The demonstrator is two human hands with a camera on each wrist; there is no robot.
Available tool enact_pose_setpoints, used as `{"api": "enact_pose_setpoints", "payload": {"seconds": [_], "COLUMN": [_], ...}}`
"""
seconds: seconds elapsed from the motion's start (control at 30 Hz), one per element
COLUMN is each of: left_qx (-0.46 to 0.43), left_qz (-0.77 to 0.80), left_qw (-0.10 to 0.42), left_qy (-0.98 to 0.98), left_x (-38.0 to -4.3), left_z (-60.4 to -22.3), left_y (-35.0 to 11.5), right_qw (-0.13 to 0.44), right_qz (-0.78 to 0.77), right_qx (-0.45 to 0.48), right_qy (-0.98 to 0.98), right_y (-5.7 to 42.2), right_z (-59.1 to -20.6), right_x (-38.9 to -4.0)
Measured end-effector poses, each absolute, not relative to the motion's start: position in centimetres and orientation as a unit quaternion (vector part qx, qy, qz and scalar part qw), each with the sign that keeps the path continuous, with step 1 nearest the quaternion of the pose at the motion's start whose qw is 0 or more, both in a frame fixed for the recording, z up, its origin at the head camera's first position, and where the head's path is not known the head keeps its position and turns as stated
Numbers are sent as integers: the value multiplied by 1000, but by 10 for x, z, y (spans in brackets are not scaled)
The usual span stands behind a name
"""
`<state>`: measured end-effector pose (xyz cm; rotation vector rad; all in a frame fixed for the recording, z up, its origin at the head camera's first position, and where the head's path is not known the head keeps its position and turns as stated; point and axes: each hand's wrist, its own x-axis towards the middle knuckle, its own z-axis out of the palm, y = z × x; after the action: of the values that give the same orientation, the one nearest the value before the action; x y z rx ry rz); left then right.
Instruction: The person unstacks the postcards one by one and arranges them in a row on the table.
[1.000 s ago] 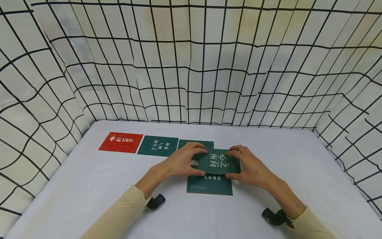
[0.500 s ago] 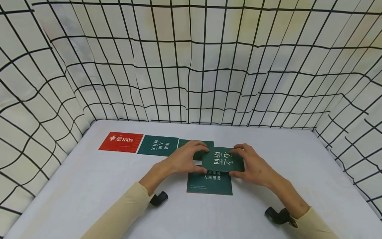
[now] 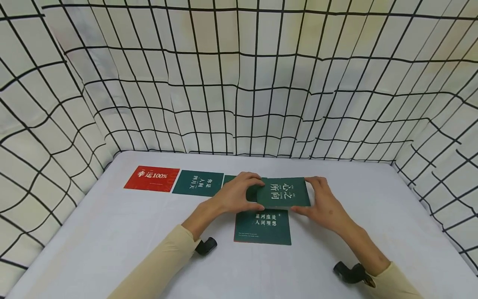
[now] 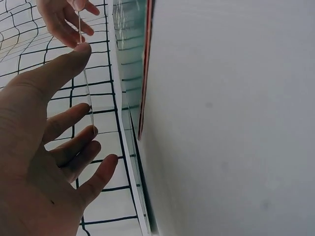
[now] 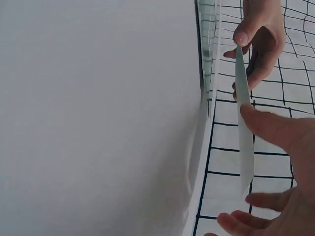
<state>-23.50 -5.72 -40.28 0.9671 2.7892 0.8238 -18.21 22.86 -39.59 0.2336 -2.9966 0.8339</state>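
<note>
Left grip (image 3: 236,194) and right grip (image 3: 324,207), partly spread, pinch opposite ends of a green card (image 3: 284,192) — raised off the desk (image 3: 373,199), just beyond the nearest flat card (image 3: 262,229); well left of that lies a red card (image 3: 151,180).

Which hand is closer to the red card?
Left. The left hand is to the right of the red card, past a green card; the right hand is farther right, at the right edge of the held card.
</note>
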Motion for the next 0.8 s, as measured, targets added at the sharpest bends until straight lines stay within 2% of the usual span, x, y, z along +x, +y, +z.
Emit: {"api": "enact_pose_setpoints", "payload": {"seconds": [0.17, 0.53, 0.8], "left_qx": [313, 313, 312], "left_qz": [261, 244, 235], "left_qw": [30, 35, 34], "left_qy": [913, 917, 920], "left_x": [-239, -244, -248], "left_z": [-405, -405, -404], "left_y": [-51, -41, -37], "right_qw": [-8, 7, -6], "right_qz": [307, 320, 334], "right_qx": [49, 55, 41], "right_qy": [-950, -946, -941], "right_y": [228, 235, 238], "right_z": [-396, -402, -400], "right_x": [-182, -182, -185]}}
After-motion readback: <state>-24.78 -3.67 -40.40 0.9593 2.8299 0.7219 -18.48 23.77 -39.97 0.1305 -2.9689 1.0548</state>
